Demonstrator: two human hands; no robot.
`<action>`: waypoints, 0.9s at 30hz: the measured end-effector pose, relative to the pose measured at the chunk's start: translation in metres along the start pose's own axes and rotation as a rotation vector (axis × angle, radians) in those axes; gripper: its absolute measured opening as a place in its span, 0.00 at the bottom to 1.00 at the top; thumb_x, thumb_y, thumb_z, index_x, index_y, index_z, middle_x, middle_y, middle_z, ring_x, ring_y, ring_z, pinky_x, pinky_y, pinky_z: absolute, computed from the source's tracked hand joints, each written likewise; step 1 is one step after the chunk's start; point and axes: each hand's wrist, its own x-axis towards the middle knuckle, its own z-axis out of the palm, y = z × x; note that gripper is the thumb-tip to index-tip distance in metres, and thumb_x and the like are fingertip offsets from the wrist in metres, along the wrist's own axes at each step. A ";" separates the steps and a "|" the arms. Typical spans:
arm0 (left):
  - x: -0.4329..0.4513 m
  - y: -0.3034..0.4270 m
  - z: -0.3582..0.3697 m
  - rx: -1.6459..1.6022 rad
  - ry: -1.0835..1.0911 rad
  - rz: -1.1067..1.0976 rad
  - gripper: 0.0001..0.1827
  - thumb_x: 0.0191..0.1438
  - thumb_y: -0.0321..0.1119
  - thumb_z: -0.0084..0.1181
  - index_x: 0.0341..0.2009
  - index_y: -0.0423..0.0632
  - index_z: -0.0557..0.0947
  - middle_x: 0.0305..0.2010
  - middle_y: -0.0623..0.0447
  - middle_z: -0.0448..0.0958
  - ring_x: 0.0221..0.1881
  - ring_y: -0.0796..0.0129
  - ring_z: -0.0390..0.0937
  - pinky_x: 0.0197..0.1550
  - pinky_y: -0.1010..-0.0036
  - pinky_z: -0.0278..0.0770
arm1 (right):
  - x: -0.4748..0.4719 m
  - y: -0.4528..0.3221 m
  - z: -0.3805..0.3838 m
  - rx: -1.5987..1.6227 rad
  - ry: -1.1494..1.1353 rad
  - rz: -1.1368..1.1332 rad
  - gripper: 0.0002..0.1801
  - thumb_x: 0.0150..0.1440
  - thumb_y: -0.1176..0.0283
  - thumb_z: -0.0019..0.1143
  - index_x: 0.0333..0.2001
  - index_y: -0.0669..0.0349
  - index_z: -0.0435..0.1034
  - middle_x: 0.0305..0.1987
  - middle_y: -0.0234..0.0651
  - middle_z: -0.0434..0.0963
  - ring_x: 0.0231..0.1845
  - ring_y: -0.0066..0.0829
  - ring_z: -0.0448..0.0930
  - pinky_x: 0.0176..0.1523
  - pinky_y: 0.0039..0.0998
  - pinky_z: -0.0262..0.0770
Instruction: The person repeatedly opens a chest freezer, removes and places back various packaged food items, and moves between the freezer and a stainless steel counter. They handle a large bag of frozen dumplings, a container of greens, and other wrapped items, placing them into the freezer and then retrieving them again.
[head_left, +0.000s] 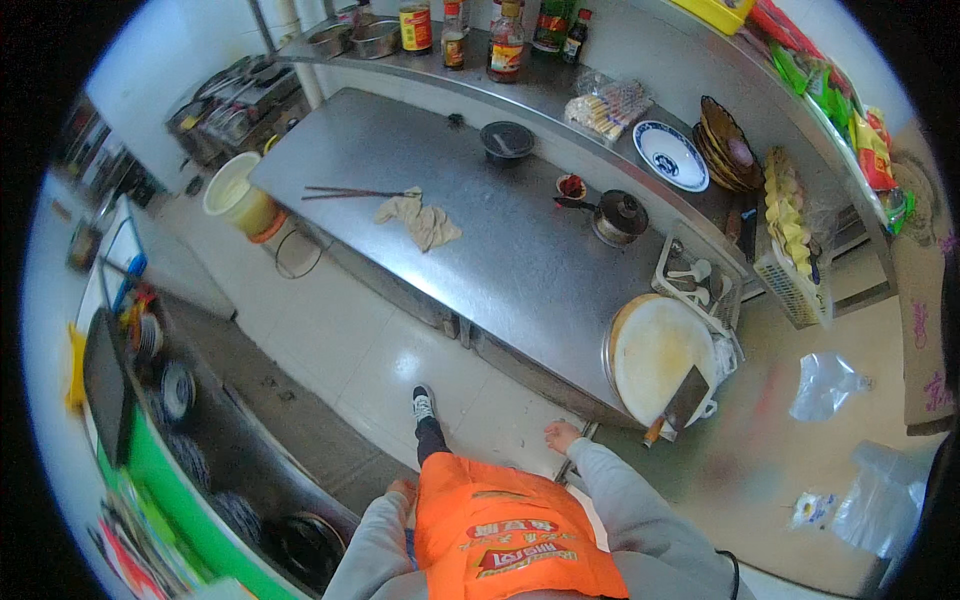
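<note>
My right hand (562, 436) hangs with bent fingers beside the near edge of the stainless steel table (525, 277), holding nothing that I can see. Low at my side is my left hand (403, 491), partly hidden by the orange apron (517, 517); its fingers are hard to make out. On the table lie a beige cloth (424, 223) and a pair of chopsticks (345, 193), their ends touching. A small lidded pot (621, 217) stands near the back. At the right end, a cleaver (686, 397) rests on a round white cutting board (660, 352).
Bottles (505, 45) and a blue-rimmed plate (670, 156) stand on the shelf above the table. A white bucket (240, 196) is on the floor at the table's far left. A counter with bowls (178, 390) runs along my left. A white basket (694, 281) holds spoons.
</note>
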 end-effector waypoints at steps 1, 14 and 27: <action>0.014 -0.004 -0.021 -0.030 -0.045 -0.027 0.16 0.48 0.46 0.61 0.37 0.51 0.83 0.41 0.44 0.81 0.44 0.54 0.79 0.46 0.64 0.76 | 0.001 -0.001 -0.010 0.000 0.082 -0.150 0.10 0.55 0.71 0.51 0.40 0.61 0.74 0.30 0.35 0.79 0.28 0.27 0.78 0.33 0.27 0.76; 0.153 0.064 -0.342 0.259 0.105 0.161 0.10 0.49 0.33 0.58 0.39 0.52 0.81 0.37 0.47 0.81 0.40 0.58 0.79 0.44 0.66 0.77 | -0.004 -0.178 -0.204 1.041 0.505 0.063 0.08 0.59 0.70 0.50 0.32 0.63 0.72 0.23 0.29 0.74 0.22 0.20 0.70 0.27 0.23 0.68; 0.182 0.217 -0.517 0.263 0.572 0.408 0.21 0.51 0.38 0.61 0.49 0.48 0.73 0.54 0.40 0.67 0.52 0.45 0.69 0.53 0.57 0.71 | 0.152 -0.221 -0.074 0.485 0.156 0.125 0.14 0.51 0.63 0.60 0.36 0.61 0.76 0.30 0.35 0.81 0.30 0.26 0.81 0.36 0.30 0.77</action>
